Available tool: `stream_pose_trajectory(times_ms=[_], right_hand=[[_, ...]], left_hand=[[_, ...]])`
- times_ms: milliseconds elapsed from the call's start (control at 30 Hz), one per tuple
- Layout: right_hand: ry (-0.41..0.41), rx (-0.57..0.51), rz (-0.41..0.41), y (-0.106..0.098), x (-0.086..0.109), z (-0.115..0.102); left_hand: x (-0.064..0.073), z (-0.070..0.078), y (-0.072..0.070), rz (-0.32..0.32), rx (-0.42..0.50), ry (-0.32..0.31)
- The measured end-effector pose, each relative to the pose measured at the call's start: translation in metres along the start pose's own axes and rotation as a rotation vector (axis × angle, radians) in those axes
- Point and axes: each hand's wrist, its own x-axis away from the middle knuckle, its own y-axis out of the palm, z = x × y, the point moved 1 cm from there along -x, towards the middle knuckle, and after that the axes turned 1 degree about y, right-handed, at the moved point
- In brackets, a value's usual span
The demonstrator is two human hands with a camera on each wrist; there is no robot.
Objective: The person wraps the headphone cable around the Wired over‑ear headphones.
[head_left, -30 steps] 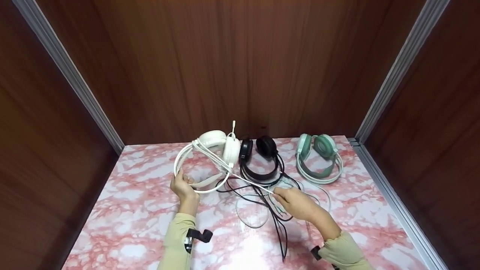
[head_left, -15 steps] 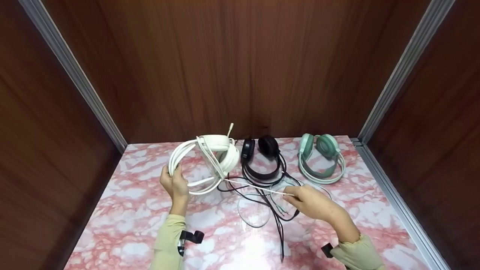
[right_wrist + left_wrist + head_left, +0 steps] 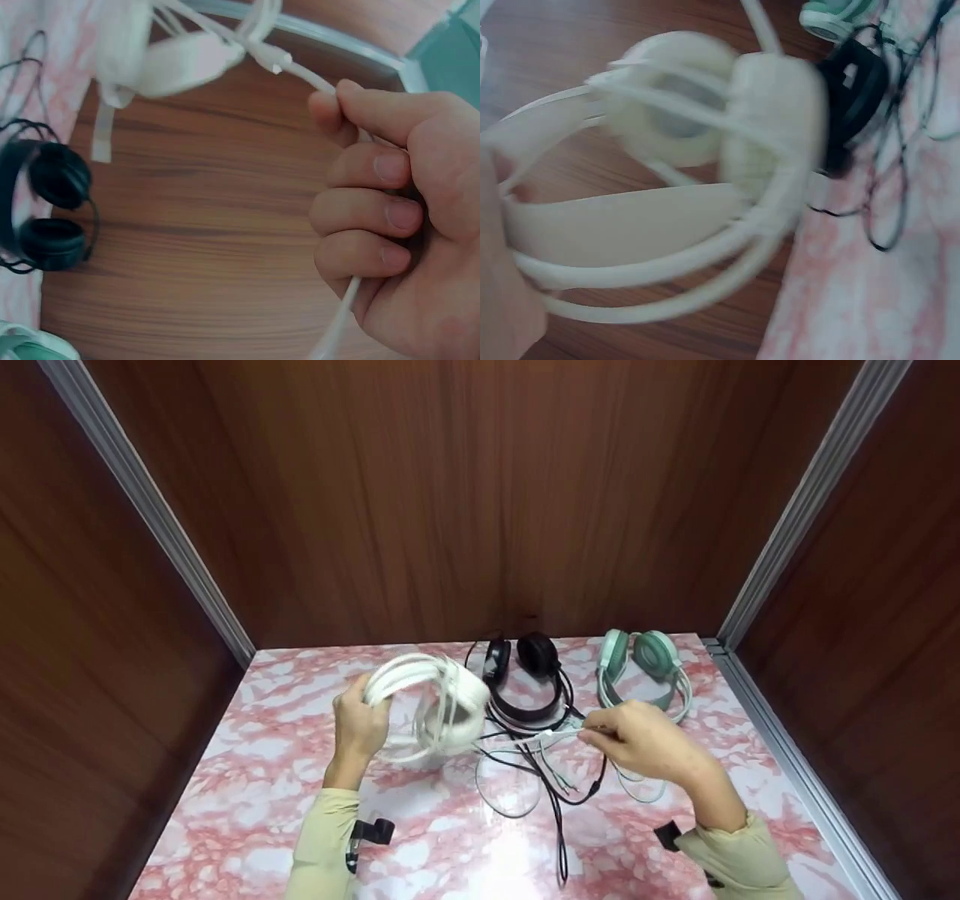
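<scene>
White headphones (image 3: 465, 701) hang above the table's left half, blurred by motion. My left hand (image 3: 361, 720) grips them by the headband (image 3: 630, 229). Strands of white cable wrap across the ear cups. From there the white cable (image 3: 517, 742) runs rightward to my right hand (image 3: 637, 739). In the right wrist view, thumb and forefinger pinch that cable just past a small white splitter (image 3: 268, 57), and the other fingers curl round it. Its free end (image 3: 330, 337) hangs below the fist.
Black headphones (image 3: 523, 711) lie at the back middle, their black cable (image 3: 559, 825) trailing forward. Pale green headphones (image 3: 654, 654) lie to the right, with a thin cable (image 3: 510, 814) tangled with the black one. Wooden panels (image 3: 480, 510) enclose the marbled table (image 3: 247, 780).
The white headphones have turned and dropped lower in my left hand. My right hand has moved right and slightly up, and the white splitter now shows near its fingers.
</scene>
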Motion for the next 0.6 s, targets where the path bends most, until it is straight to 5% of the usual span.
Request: stream_pose_trajectory(times_ms=[167, 267, 367, 600], right_hand=[[-0.156, 0.002, 0.135, -0.013, -0.018, 0.001], [-0.203, -0.019, 0.185, -0.013, -0.031, 0.007], [-0.176, -0.072, 0.225, -0.008, -0.039, 0.02], [-0.034, -0.33, 0.208, 0.036, -0.038, 0.026]], left_hand=[[-0.005, 0.021, -0.002, -0.447, 0.125, 0.022], [-0.004, 0.028, -0.001, -0.66, 0.312, 0.03], [0.001, 0.026, -0.002, -0.757, 0.62, -0.017], [0.016, 0.014, 0.006, -0.824, 1.591, -0.215]])
